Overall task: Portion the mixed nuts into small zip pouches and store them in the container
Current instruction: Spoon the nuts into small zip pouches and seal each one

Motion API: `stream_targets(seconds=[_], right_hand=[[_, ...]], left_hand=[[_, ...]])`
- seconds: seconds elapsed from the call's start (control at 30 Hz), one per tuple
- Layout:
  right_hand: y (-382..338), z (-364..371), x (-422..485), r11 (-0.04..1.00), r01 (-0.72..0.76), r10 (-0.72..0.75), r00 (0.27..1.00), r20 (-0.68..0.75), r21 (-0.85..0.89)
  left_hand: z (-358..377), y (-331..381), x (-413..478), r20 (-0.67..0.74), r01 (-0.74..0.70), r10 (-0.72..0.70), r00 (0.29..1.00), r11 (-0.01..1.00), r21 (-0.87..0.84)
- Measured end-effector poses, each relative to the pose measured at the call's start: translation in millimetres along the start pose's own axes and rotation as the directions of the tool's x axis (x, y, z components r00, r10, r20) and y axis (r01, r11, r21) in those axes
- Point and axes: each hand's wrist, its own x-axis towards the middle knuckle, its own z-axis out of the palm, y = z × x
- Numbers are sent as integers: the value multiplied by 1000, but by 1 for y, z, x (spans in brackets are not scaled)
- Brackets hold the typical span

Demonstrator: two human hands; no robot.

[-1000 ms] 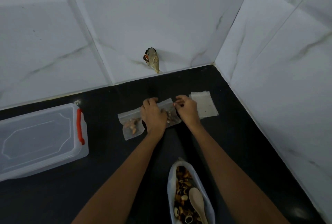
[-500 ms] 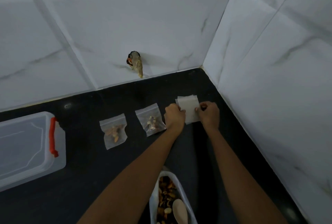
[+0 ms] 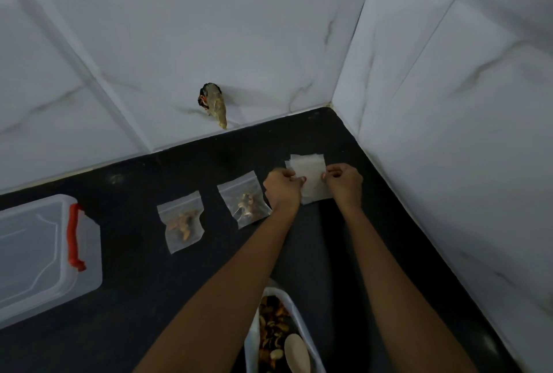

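Two filled zip pouches lie flat on the black counter (image 3: 143, 289): one with nuts at the left (image 3: 181, 221), another (image 3: 245, 203) just right of it. Farther right sits a small stack of empty pouches (image 3: 309, 176). My left hand (image 3: 283, 188) pinches the stack's left edge and my right hand (image 3: 344, 182) pinches its right edge. An open bag of mixed nuts (image 3: 273, 330) with a wooden spoon (image 3: 297, 353) in it stands near the bottom, between my forearms. A clear lidded container (image 3: 39, 256) with a red clasp (image 3: 73, 241) sits at the left.
White marble-look tiled walls meet in a corner behind and to the right of the counter. A hole in the back wall (image 3: 213, 103) shows wires just above the counter line.
One second ago both hands pressed on the second nut pouch. They let it go and moved right onto the stack of empty pouches. The view shifted right.
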Motion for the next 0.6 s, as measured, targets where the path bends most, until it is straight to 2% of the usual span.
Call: stream_targets(seconds=[0.2, 0.3, 0.43, 0.6], right_hand=[[-3, -4, -5, 992, 4, -8, 999, 33, 127], [-8, -7, -7, 978, -44, 36, 998, 44, 202], [-12, -17, -9, 904, -172, 130, 983, 133, 391], [-18, -30, -27, 848, -211, 118, 969, 216, 486]], left_hand=[[-3, -2, -3, 81, 106, -88, 993, 963, -247], [-6, -2, -7, 111, 122, -89, 990, 934, -337], [-13, -2, -12, 141, 111, -63, 988, 924, -366], [-32, -1, -30, 175, 88, -23, 984, 923, -374]])
